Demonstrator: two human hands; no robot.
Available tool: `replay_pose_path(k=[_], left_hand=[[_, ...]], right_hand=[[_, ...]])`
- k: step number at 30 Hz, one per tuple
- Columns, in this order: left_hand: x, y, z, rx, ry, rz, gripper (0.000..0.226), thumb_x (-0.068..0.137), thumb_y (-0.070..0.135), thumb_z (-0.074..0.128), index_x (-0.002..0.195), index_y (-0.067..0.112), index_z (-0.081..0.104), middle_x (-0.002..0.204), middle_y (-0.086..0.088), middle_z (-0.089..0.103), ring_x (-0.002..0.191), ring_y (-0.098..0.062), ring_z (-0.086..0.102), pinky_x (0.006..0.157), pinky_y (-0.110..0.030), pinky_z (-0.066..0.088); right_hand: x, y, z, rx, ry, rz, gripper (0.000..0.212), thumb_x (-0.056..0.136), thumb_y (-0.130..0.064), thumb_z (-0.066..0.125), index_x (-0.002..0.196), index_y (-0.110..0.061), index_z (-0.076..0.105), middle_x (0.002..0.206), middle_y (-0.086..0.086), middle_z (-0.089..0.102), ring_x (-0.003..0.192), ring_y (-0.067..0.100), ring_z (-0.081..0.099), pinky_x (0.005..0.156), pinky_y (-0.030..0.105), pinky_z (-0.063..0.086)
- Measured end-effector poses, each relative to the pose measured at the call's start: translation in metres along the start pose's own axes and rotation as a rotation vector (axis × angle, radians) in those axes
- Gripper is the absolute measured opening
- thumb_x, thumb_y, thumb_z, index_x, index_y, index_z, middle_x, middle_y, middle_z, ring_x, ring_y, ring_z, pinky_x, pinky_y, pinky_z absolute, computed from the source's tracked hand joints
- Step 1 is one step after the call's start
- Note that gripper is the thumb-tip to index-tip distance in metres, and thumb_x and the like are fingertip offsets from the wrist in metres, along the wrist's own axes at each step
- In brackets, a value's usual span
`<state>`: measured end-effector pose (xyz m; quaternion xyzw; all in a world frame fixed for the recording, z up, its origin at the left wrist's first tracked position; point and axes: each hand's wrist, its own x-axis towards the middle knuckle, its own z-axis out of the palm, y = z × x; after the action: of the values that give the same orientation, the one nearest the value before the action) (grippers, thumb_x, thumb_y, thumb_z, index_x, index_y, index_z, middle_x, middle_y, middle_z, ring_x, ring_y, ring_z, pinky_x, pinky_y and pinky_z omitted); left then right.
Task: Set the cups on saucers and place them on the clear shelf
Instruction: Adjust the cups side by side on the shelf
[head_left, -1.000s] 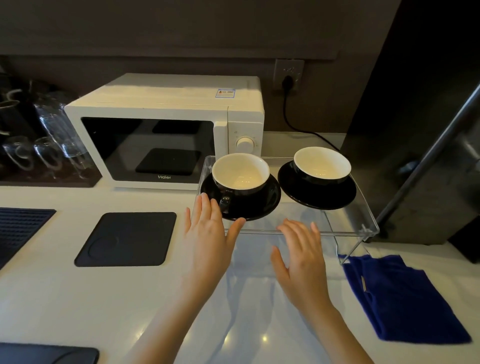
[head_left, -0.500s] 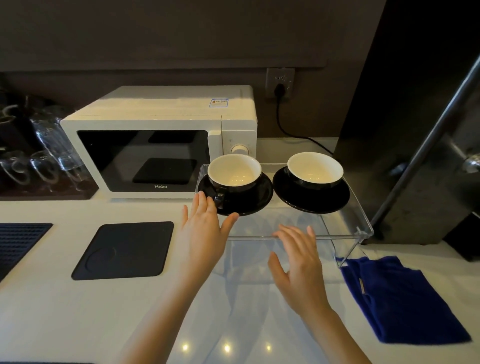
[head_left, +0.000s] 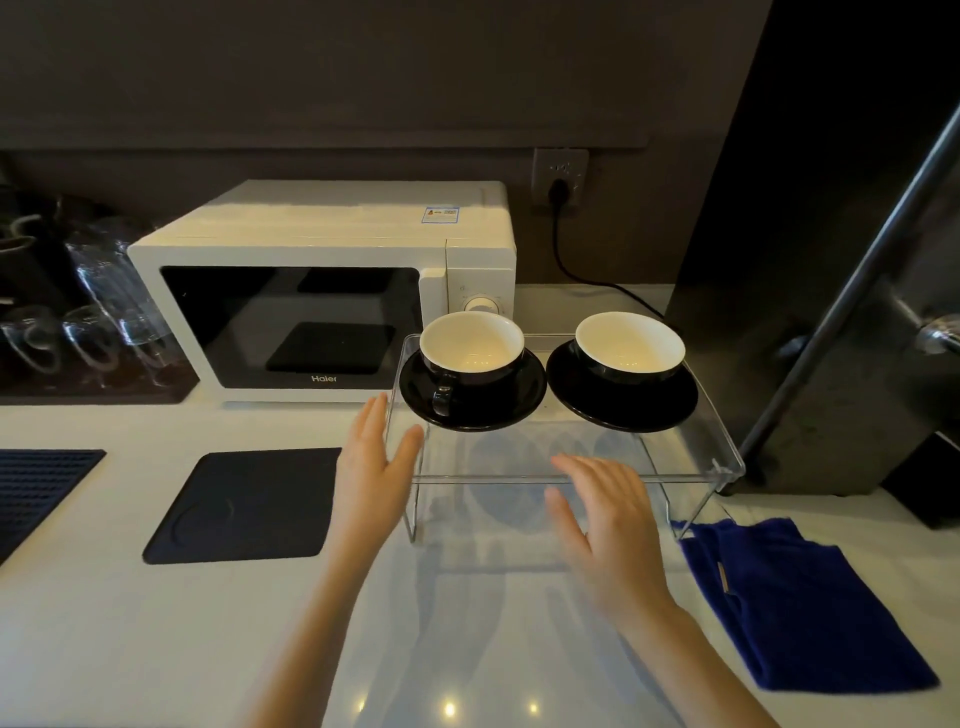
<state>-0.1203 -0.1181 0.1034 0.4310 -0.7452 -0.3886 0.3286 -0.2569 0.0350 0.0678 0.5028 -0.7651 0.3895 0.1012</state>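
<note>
Two black cups with cream insides stand on black saucers on top of the clear shelf (head_left: 691, 457). The left cup (head_left: 471, 349) sits on the left saucer (head_left: 483, 408) with its handle toward me. The right cup (head_left: 629, 345) sits on the right saucer (head_left: 623, 405). My left hand (head_left: 371, 467) hovers open just left of the shelf's front left corner, holding nothing. My right hand (head_left: 605, 519) is open in front of the shelf's front edge, slightly blurred, touching nothing.
A white microwave (head_left: 322, 291) stands behind the shelf on the left. A folded blue cloth (head_left: 800, 603) lies at the right. A black square mat (head_left: 249, 504) lies left of my hands. Glasses (head_left: 104, 317) stand at the far left. A dark cabinet with a metal bar (head_left: 841, 291) is at right.
Both hands have drawn back from the left cup and saucer toward me, the left hand shifting to the shelf's left corner. The cups and saucers stay put; the camera tilted slightly.
</note>
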Motion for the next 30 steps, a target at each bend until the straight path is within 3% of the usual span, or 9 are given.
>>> replay_pose_path(k=[2,5,9,13,16,20,25,30], left_hand=[[-0.003,-0.016,-0.007,-0.211,-0.054,-0.177,0.048,0.092,0.031,0.045,0.136,0.015,0.04,0.141,-0.009,0.046,0.128,-0.023,0.044,0.107,-0.038,0.032],[-0.008,-0.032,-0.012,-0.477,-0.192,-0.271,0.032,0.091,0.032,0.045,0.106,0.012,0.064,0.108,-0.012,0.069,0.104,-0.023,0.064,0.09,-0.032,0.048],[-0.01,-0.04,-0.01,-0.495,-0.175,-0.257,0.041,0.088,0.039,0.045,0.094,0.005,0.069,0.087,-0.006,0.074,0.079,-0.012,0.072,0.07,-0.018,0.052],[-0.007,-0.047,-0.01,-0.477,-0.201,-0.307,0.054,0.082,0.049,0.045,0.093,0.002,0.069,0.073,-0.005,0.076,0.073,-0.013,0.072,0.063,-0.015,0.054],[-0.006,-0.051,-0.009,-0.482,-0.223,-0.322,0.064,0.074,0.059,0.05,0.089,0.0,0.07,0.068,-0.004,0.076,0.07,-0.014,0.072,0.059,-0.016,0.053],[-0.005,-0.054,-0.007,-0.48,-0.218,-0.343,0.059,0.083,0.052,0.046,0.084,-0.001,0.072,0.07,-0.003,0.076,0.07,-0.012,0.072,0.057,-0.013,0.052],[-0.006,-0.054,-0.006,-0.502,-0.203,-0.353,0.055,0.082,0.05,0.045,0.078,0.002,0.073,0.069,-0.001,0.076,0.072,-0.012,0.072,0.06,-0.012,0.052],[-0.005,-0.055,-0.005,-0.509,-0.188,-0.355,0.057,0.077,0.053,0.054,0.081,-0.001,0.072,0.071,-0.006,0.076,0.071,-0.012,0.072,0.057,-0.012,0.052]], right_hand=[[0.01,-0.005,-0.005,0.012,0.029,-0.012,0.035,0.088,-0.033,0.042,0.108,-0.012,0.061,0.099,0.003,0.067,0.097,0.016,0.054,0.085,0.022,0.04],[0.03,-0.022,0.001,-0.044,0.012,-0.125,0.025,0.087,-0.024,0.051,0.1,-0.009,0.065,0.095,0.006,0.068,0.091,0.021,0.061,0.073,0.031,0.053],[0.053,-0.05,0.025,-0.17,-0.045,-0.174,0.023,0.076,-0.021,0.072,0.093,-0.006,0.067,0.085,0.008,0.068,0.074,0.023,0.065,0.054,0.03,0.055],[0.071,-0.06,0.039,-0.19,-0.05,-0.064,0.028,0.078,-0.032,0.069,0.079,-0.004,0.064,0.081,0.011,0.059,0.066,0.026,0.061,0.048,0.033,0.052],[0.078,-0.052,0.037,-0.142,-0.066,-0.098,0.03,0.079,-0.033,0.067,0.076,-0.003,0.066,0.08,0.013,0.06,0.067,0.028,0.061,0.052,0.038,0.054],[0.081,-0.038,0.023,-0.131,-0.13,-0.128,0.029,0.076,-0.036,0.068,0.078,-0.007,0.073,0.078,0.008,0.064,0.066,0.025,0.061,0.052,0.036,0.049],[0.091,-0.021,0.002,-0.187,-0.157,-0.126,0.029,0.075,-0.039,0.07,0.089,-0.013,0.074,0.086,0.002,0.067,0.081,0.021,0.06,0.055,0.028,0.037],[0.066,-0.048,0.015,-0.165,0.055,-0.276,0.024,0.078,-0.03,0.066,0.065,-0.011,0.068,0.058,0.004,0.067,0.051,0.02,0.061,0.039,0.028,0.046]])
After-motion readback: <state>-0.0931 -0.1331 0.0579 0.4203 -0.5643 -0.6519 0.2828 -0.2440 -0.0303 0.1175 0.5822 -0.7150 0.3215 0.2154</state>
